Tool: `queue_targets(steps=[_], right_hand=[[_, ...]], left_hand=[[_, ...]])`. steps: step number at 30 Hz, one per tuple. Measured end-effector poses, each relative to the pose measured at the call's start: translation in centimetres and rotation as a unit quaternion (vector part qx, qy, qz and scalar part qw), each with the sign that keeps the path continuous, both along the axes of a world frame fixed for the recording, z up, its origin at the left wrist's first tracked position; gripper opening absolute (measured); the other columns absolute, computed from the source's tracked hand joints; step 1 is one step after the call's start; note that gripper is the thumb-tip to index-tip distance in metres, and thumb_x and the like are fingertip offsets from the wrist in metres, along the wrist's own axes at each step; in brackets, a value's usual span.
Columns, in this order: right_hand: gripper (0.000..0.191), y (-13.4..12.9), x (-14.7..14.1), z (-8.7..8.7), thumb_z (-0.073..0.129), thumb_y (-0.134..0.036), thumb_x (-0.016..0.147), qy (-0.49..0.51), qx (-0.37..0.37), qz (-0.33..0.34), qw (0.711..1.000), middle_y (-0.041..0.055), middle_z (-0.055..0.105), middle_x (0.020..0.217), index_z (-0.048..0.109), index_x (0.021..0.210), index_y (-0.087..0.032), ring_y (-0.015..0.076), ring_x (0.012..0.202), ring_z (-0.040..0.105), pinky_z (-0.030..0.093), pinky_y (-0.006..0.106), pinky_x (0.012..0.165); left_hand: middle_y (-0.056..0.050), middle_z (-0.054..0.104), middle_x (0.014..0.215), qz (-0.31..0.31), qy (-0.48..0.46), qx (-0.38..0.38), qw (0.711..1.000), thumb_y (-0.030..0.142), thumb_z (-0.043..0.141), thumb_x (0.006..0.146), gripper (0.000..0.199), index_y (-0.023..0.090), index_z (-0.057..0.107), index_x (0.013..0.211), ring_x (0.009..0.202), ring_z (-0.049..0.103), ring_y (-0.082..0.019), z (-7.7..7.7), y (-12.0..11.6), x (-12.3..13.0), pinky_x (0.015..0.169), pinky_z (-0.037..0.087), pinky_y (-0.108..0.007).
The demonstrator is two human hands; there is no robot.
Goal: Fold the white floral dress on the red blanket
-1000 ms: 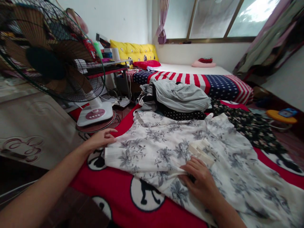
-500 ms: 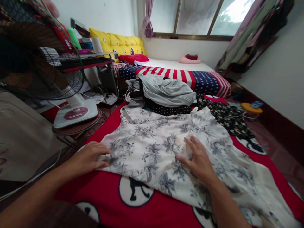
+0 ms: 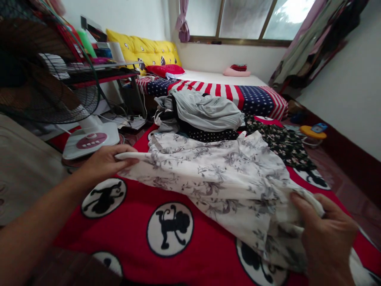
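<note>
A white garment with grey flower print is spread over a red blanket with monkey medallions. My left hand pinches its left edge between thumb and fingers, lifted off the blanket. At the right, my right hand is closed round another bunched part of the same garment. Between the hands the near side is raised and hangs in folds, while the far side lies flat. The garment's exact kind cannot be made out.
Behind the garment lies a pile of grey clothes, with a black floral cloth to its right. A standing fan is at the left. Farther back is a bed with a striped, starred cover; a yellow-topped stool stands right.
Both hands were open on the flat garment; now each grips it. The right hand has moved right and nearer, the left slightly up, and the garment's near side has risen.
</note>
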State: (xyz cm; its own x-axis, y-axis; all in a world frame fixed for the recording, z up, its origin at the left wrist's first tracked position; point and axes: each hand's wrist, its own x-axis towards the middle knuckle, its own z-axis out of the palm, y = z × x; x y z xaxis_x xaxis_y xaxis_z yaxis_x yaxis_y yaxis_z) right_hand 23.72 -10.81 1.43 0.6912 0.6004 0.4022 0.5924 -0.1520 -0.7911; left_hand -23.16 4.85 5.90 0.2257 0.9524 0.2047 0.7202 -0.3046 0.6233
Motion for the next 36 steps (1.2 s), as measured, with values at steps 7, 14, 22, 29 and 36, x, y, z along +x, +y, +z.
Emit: queue_targets(steps=[7,14,22,29,36], right_hand=[[0.069,0.7,1.7,-0.9,0.059,-0.063,0.073,-0.123,-0.129,-0.053,0.983,0.0179,0.064,0.111,0.06,0.121,-0.013,0.0372,0.097,0.06,0.047,0.05,0.081],[0.021,0.2,-3.4,-2.2,0.053,-0.039,0.09,-0.233,-0.008,0.25,0.94,0.0071,0.065,0.116,0.064,0.101,-0.025,0.0255,0.106,0.064,0.05,0.041,0.094],[0.014,3.1,-11.6,-5.3,0.05,-0.018,0.093,-0.221,-0.01,0.463,0.858,0.0066,0.066,0.099,0.062,0.096,-0.023,0.0172,0.087,0.066,0.056,0.026,0.073],[0.013,2.9,-12.7,-6.7,0.053,-0.022,0.092,-0.286,0.021,0.402,0.87,0.0086,0.063,0.099,0.063,0.101,-0.021,0.0202,0.087,0.064,0.055,0.031,0.072],[0.013,2.3,-13.0,-6.2,0.052,-0.015,0.092,-0.285,0.016,0.418,0.863,0.0047,0.063,0.087,0.062,0.085,-0.021,0.0173,0.078,0.061,0.051,0.03,0.069]], left_hand=[[-0.008,0.069,0.103,0.048,-0.046,0.159,0.985,0.024,0.064,0.07,0.036,0.016,0.068,0.105,0.084,0.063,-0.018,-2.1,8.0,8.3,0.08,0.047,-0.028],[-0.008,0.071,0.089,0.143,-0.063,0.167,0.973,0.04,0.05,0.087,0.033,0.014,0.07,0.09,0.08,0.063,-0.02,-5.7,4.9,5.0,0.077,0.046,-0.029],[-0.003,0.073,0.08,0.068,-0.031,0.055,0.996,0.047,0.057,0.082,0.032,0.02,0.075,0.081,0.068,0.062,-0.017,-6.6,0.7,3.2,0.066,0.042,-0.027],[-0.002,0.066,0.069,0.027,-0.07,0.004,0.997,0.045,0.073,0.064,0.028,0.018,0.07,0.07,0.064,0.056,-0.016,-7.9,2.0,6.2,0.06,0.038,-0.026],[-0.001,0.064,0.069,0.089,-0.196,0.017,0.976,0.047,0.058,0.074,0.031,0.017,0.06,0.08,0.063,0.058,-0.016,-7.6,6.3,6.4,0.056,0.041,-0.024]])
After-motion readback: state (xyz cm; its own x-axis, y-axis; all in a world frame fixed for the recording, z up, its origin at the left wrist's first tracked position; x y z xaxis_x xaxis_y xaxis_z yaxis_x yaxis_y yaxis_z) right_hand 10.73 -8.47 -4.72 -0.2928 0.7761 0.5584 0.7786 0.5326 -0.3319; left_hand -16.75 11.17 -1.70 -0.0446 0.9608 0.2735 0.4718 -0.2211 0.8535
